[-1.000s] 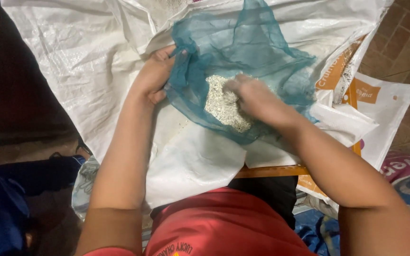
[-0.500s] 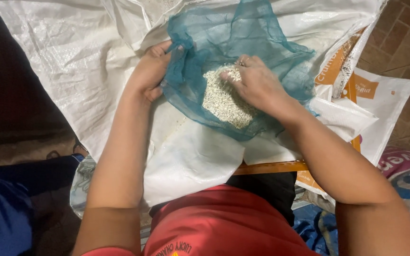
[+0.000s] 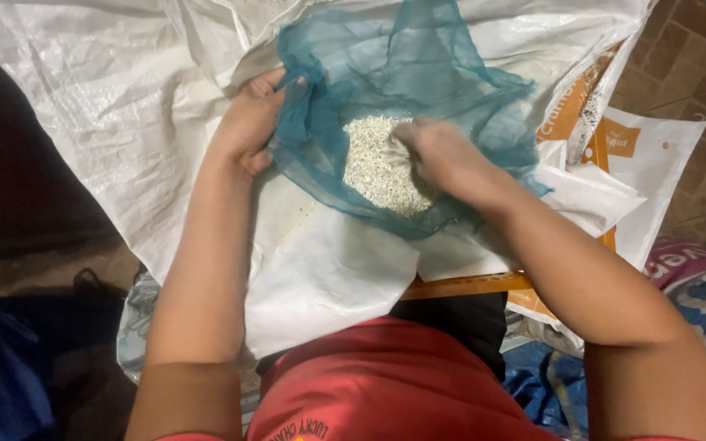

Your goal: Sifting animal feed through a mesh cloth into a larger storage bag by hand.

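A: What was seen nearest the camera?

B: A red shirt (image 3: 386, 384) was seen lowest in view, with both forearms stretched out over a white woven sack (image 3: 124, 106) spread flat.

A: And the hands?

B: The left hand (image 3: 251, 122) was closed on the rim of a blue-green mesh net (image 3: 418, 73), the edge pinched between thumb and fingers. The right hand (image 3: 443, 155) was sunk in the net's hollow, fingers curled into a heap of pale grains (image 3: 373, 163); how firmly it was closed could not be told.

A: Farther off?

B: White and orange printed bags (image 3: 614, 163) were seen to the right, on a brick floor (image 3: 704, 73).
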